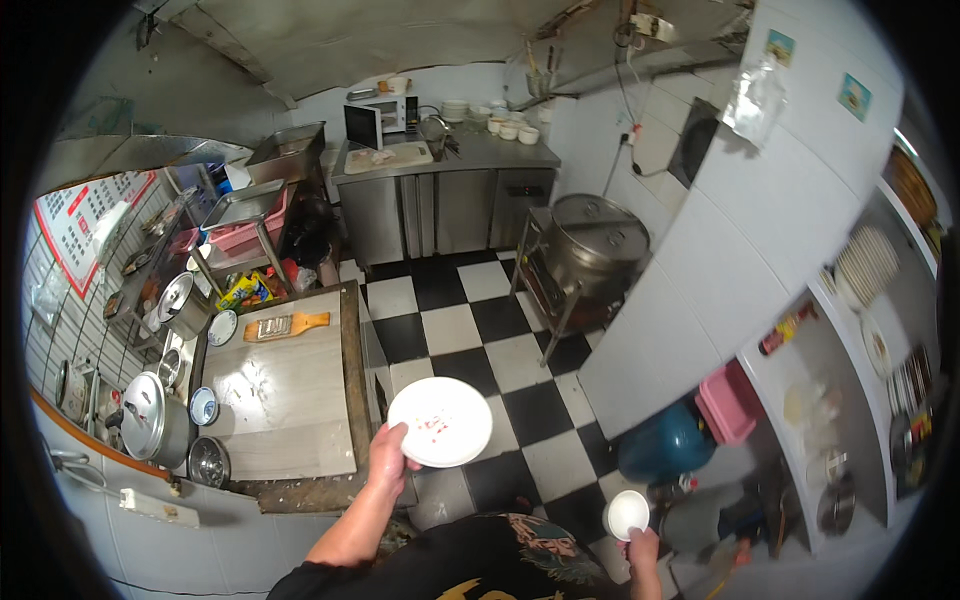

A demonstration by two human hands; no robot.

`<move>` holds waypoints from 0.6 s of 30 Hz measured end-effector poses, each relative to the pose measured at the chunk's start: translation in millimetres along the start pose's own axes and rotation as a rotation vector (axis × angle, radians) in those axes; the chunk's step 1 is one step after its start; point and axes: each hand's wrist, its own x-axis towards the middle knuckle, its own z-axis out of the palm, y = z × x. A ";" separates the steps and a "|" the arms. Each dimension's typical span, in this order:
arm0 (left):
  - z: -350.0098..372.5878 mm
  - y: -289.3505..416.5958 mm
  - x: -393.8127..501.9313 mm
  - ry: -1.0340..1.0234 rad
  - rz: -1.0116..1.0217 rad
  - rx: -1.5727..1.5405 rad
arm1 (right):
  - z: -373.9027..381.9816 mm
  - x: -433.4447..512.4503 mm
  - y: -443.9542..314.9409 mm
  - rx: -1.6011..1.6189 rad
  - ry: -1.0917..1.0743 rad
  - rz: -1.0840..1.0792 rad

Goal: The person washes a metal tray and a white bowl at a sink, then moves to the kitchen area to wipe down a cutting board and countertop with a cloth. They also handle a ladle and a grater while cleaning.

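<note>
A round white plate (442,409) with small red bits or a red pattern at its middle is held at its lower left rim by my left hand (390,454), over the checkered floor. Low on the right, my right hand (643,547) grips a small white bowl (628,513) by its lower edge; the bowl's inside looks white. The two hands are well apart, on either side of my dark shirt.
To the left, a worktop (281,390) bears a wooden-handled grater (289,326), bowls and a pressure cooker (146,420). A large lidded steel pot (600,232) stands ahead. Beyond are a steel counter (465,161) and an open microwave (390,116). Shelves (780,390) line the right.
</note>
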 end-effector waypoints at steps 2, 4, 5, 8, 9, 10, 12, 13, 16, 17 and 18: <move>6.8 5.9 19.8 0.115 -0.029 0.019 | 25.9 64.4 -57.5 -0.105 -0.097 -0.104; 9.7 13.4 36.2 0.274 0.074 -0.039 | 69.7 115.2 -117.8 -0.095 -0.205 -0.219; 10.3 16.9 46.7 0.350 0.073 -0.068 | 93.9 137.4 -148.6 -0.003 -0.246 -0.246; 7.4 23.4 78.8 0.425 0.146 -0.120 | 163.6 199.0 -242.0 -0.352 -0.387 -0.373; 8.0 26.4 95.6 0.435 0.243 -0.139 | 191.9 215.1 -266.2 -0.351 -0.427 -0.394; 8.5 29.8 113.3 0.515 0.180 -0.171 | 219.0 230.4 -286.7 -0.376 -0.449 -0.387; 13.8 40.1 158.3 0.557 0.199 -0.222 | 275.4 261.9 -321.2 -0.355 -0.539 -0.405; 19.2 48.2 186.3 0.584 0.181 -0.232 | 302.1 276.7 -333.3 -0.387 -0.539 -0.398; 37.4 79.7 272.9 0.560 0.113 -0.238 | 362.1 320.0 -362.1 -0.508 -0.525 -0.488; 45.2 92.5 303.2 0.506 0.147 -0.268 | 370.1 337.2 -372.7 -0.459 -0.528 -0.407; 53.1 107.9 334.0 0.479 0.159 -0.272 | 381.2 350.3 -380.4 -0.397 -0.532 -0.328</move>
